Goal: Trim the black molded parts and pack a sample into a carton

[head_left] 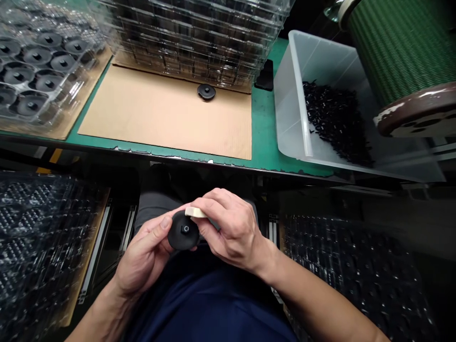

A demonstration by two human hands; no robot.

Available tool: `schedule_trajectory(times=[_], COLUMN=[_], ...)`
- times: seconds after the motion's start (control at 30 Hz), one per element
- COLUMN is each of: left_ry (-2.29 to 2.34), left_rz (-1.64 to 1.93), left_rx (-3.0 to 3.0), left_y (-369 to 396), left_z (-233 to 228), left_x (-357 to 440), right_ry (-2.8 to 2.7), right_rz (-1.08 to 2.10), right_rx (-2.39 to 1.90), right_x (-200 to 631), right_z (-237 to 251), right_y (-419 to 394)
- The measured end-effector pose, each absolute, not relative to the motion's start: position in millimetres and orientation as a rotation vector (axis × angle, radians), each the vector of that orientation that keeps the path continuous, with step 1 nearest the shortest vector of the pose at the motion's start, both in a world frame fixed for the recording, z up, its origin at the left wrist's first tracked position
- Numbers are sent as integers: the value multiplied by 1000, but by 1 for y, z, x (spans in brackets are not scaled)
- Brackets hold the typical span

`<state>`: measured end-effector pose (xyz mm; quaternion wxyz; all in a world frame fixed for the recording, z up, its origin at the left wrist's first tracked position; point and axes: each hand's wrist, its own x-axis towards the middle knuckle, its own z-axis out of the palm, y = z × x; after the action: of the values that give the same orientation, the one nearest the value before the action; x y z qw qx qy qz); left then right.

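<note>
Lower centre of frame, over the lap: left hand (142,254) pinches black disc (183,231) by its rim, hub facing up for access, right hand (230,228) clamped on a pale finger cot (195,212) at its top edge.

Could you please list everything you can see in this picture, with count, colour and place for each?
black disc: one, black, held in both hands over the lap
loose disc: one, black, on the cardboard sheet
cardboard sheet: one, tan, on the green bench
tray of discs: one, clear, bench far left
stacked trays: several, clear, bench rear
bin: one, translucent white, right, holding small black parts
spool: one, green, top right
left hand: gripping the disc
right hand: pale-taped fingertip at the disc's upper edge
</note>
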<state>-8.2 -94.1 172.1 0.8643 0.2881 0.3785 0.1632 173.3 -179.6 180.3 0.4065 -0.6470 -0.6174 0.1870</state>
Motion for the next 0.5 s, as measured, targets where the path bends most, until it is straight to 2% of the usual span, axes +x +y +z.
schedule_trajectory(times=[0.17,0.37,0.5], left_ry=[945,780,882], left_rz=[446,244,418], left_rx=[620,662,618], left_y=[-92,-90,-89], left_z=[170,166,169], left_x=[-5,-2,0], right_ry=[-1440,-1740,-1533], right_rz=[619,329,385], right_rx=[-1720,-1577,-1727], right_x=[171,176,164], right_z=[176,175,174], right_y=[-183,-179,-181])
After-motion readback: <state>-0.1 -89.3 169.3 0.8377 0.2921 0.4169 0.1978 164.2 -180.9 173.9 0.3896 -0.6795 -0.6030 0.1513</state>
